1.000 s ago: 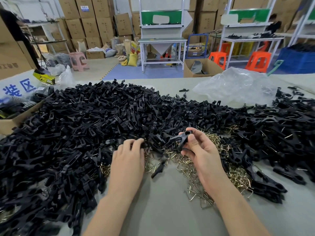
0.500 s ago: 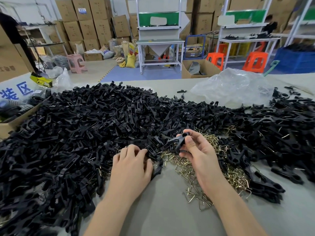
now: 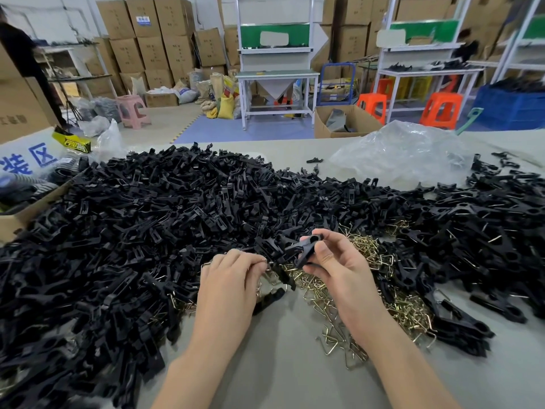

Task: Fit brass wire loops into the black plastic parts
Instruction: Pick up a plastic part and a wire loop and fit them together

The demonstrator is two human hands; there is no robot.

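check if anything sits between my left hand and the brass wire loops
Nothing visible does: the left hand rests at the edge of the brass wire loops. A loose black part lies beside it, not between.

Just one view here, riding on the person's head: it's looking forward and down across the worktop [image 3: 280,367], sitting close over the left hand [image 3: 227,287] and right hand [image 3: 339,270], its wide angle taking in stacked boxes [image 3: 153,39] far behind.
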